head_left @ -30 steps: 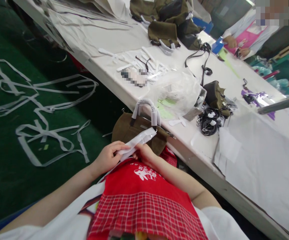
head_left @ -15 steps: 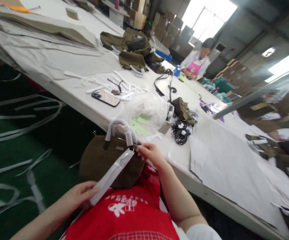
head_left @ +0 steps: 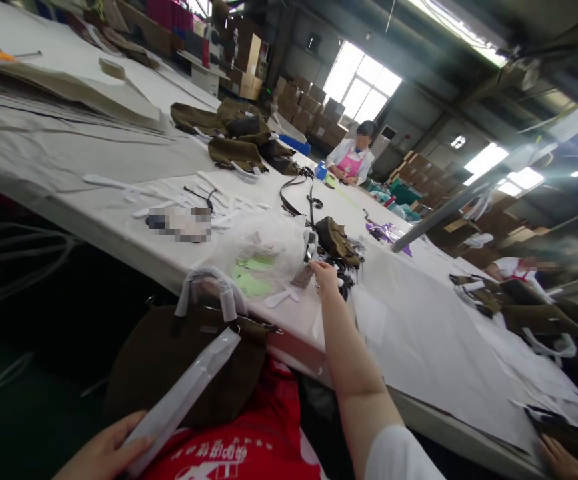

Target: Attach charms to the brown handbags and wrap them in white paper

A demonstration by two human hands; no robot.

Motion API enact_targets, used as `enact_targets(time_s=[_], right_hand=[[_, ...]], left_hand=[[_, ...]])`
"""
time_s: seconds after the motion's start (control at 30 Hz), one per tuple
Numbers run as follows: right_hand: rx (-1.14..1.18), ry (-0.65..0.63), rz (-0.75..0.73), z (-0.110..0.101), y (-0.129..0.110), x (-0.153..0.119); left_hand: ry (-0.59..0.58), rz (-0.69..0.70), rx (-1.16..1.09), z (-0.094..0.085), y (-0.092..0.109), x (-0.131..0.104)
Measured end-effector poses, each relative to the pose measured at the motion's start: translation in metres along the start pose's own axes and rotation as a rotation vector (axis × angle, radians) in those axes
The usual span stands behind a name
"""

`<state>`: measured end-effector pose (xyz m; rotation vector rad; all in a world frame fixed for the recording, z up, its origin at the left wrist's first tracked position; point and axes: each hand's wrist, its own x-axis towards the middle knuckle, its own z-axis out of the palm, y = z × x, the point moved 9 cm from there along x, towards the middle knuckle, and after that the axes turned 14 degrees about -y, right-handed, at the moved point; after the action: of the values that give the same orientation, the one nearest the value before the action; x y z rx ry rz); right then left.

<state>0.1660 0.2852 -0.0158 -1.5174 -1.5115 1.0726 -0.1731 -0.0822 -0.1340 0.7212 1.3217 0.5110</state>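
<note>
An olive-brown handbag [head_left: 143,353] leans between my body and the table edge, its arched handles [head_left: 227,301] wrapped in white. From a ring near the handle runs a strap in a white, shiny wrapping [head_left: 189,377]. The lower end of this strap is pinched in my left hand [head_left: 111,448]. My right hand [head_left: 325,277] reaches over the table beside a clear plastic bag [head_left: 273,233] with light-green pieces in it. Its fingers are closed at a small grey-brown piece [head_left: 302,275]; what they grip is too small to tell. Dark coiled straps lie partly hidden behind that hand.
A small olive pouch [head_left: 336,237] lies past my right hand. White strips [head_left: 239,200] and more olive bags [head_left: 233,152] lie farther left. A slanted metal pole [head_left: 433,208] stands right. One co-worker [head_left: 351,160] is across the table; another person's hand [head_left: 561,459] shows lower right.
My right hand has left the bag's top by the handle ring and moved up over the table to the plastic bag. My left hand still holds the wrapped strap. The view has shifted.
</note>
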Motion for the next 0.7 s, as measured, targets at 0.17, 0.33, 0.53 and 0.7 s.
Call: enact_targets(time_s=[0.17,0.33,0.53,0.7], right_hand=[[0.047,0.154,-0.037,-0.008,0.007,-0.019],[0.131,0.169,0.017,0.000,0.026,-0.039],[0.197,0.108,0.151,0.003,0.040,-0.046],[0.166,-0.192,0.091,0.056,0.017,-0.099]], left_hand=[[-0.112,-0.039,-0.086,0.006,-0.014,0.008],[-0.162,0.000,-0.126,0.011,-0.012,0.011],[-0.112,0.043,-0.034,0.015,0.002,0.002],[-0.089,0.052,-0.114,0.021,0.013,-0.007]])
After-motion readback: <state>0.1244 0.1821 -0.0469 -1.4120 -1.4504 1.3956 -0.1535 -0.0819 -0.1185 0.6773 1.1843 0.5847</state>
